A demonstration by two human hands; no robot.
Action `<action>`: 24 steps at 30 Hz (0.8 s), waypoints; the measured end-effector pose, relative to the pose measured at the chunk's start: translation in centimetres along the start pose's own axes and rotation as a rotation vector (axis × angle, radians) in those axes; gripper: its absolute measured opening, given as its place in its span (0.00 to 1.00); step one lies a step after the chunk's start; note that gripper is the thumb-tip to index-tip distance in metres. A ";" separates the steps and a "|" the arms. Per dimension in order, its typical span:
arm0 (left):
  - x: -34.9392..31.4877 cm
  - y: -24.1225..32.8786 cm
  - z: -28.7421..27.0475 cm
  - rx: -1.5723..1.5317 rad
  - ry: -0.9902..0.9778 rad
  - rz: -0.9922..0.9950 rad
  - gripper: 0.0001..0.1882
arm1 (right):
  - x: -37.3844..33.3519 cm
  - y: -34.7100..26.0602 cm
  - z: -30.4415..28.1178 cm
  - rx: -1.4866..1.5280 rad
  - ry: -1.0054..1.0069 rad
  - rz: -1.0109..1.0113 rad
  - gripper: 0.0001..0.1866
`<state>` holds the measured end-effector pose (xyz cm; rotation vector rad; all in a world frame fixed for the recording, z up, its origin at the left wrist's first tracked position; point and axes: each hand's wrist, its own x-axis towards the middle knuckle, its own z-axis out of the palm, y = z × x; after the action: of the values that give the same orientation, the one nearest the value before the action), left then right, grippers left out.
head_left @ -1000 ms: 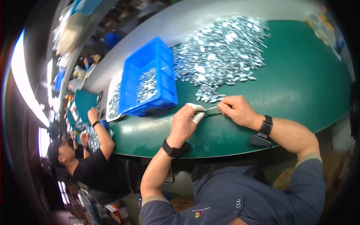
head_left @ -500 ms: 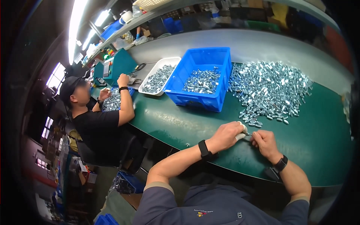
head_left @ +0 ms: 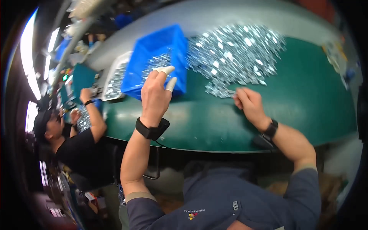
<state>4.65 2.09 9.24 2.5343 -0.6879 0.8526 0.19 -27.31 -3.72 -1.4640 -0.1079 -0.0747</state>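
Note:
My left hand (head_left: 155,94) is over the front of a blue plastic bin (head_left: 178,63), its fingers apart and nothing visible in them. Pale finger cots cover its thumb and a fingertip or two. Inside the bin lie many small shiny metal parts (head_left: 159,61). My right hand (head_left: 251,105) is closed at the front edge of a large loose pile of similar silvery parts (head_left: 237,53). A thin metal tool (head_left: 230,91), blurred, sticks out from its fingertips toward the pile; its exact kind cannot be made out.
A white tray (head_left: 110,98) of metal parts stands left of the bin. Farther left, a person in black (head_left: 82,153) sits working at the same green table (head_left: 207,126). A dark object (head_left: 262,142) lies by the table's front edge under my right wrist.
My hands have come apart. The left, open now, has moved left to the bin; the right has moved toward the pile's front edge. The whole view has shifted and turned.

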 end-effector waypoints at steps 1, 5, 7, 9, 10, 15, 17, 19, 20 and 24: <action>-0.6 0.0 1.5 -0.060 -0.099 -0.034 0.17 | 0.5 -0.3 0.3 -0.024 0.010 0.003 0.20; -3.2 0.9 8.7 -0.144 -0.291 0.090 0.17 | 0.2 -0.4 0.0 -0.012 0.011 0.033 0.20; -3.8 1.6 10.5 -0.133 -0.365 0.029 0.16 | 0.0 -0.3 -0.5 -0.023 0.017 0.049 0.20; -4.2 1.7 11.7 -0.133 -0.343 0.032 0.15 | -0.3 -0.1 0.0 -0.037 -0.007 0.085 0.20; -4.3 1.5 12.0 -0.139 -0.321 0.035 0.14 | -0.4 -0.3 0.2 -0.028 -0.031 0.076 0.20; -5.0 1.3 11.9 -0.100 -0.260 0.020 0.11 | -1.0 -0.7 -0.2 -0.073 -0.032 0.098 0.20; -4.8 1.7 11.5 -0.182 -0.279 -0.007 0.10 | -0.9 -0.4 -0.1 -0.079 -0.047 0.088 0.20; -4.9 1.2 11.7 -0.164 -0.268 -0.021 0.10 | -0.8 -0.6 0.2 -0.085 -0.067 0.070 0.20; -5.0 1.0 11.7 -0.165 -0.276 -0.026 0.09 | -0.8 -0.8 0.4 -0.104 -0.076 0.086 0.19; -5.5 1.6 11.1 -0.236 -0.302 -0.065 0.08 | -0.6 -0.1 0.1 -0.159 -0.101 0.095 0.19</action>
<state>4.94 -2.85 -2.23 2.4748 -0.7431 0.3451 -0.46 -27.21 -3.65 -1.6295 -0.1165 0.0694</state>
